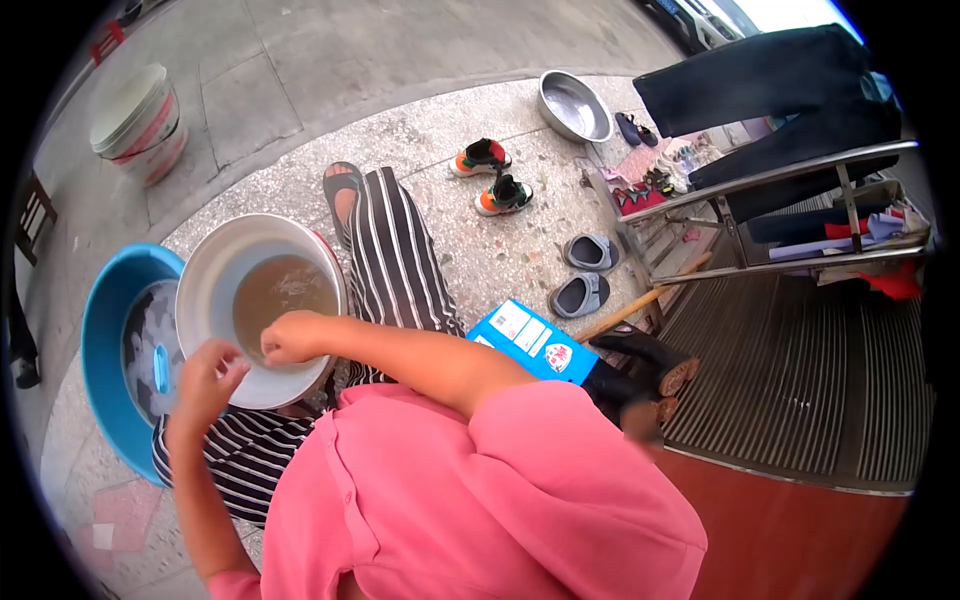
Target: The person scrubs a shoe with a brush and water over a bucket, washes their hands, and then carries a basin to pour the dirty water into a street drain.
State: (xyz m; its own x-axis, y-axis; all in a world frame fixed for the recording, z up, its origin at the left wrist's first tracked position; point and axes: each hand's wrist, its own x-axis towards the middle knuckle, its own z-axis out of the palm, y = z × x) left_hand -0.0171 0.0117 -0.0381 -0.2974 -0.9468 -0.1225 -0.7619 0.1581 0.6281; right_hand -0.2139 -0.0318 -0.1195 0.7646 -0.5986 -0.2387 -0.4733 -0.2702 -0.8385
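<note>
A white bucket (205,290) with murky brown water (290,290) in it stands between my knees. Over its near right rim my right hand (295,337) is closed, fingers curled downward; whatever may be inside them is hidden. My left hand (208,382) is raised at the bucket's near left rim, its fingers loosely bent and the thumb apart, with nothing visible in it. Beside the bucket on the left sits a blue basin (105,300) holding greyish sudsy water and a light-blue brush-like object (161,368).
Orange-and-black shoes (505,195), grey slippers (590,252) and a metal basin (575,105) lie ahead on the speckled floor. To the right are a blue box (533,342), black boots (640,360) and a metal rack (790,175) with dark trousers (770,80). Stacked buckets (138,125) stand far left.
</note>
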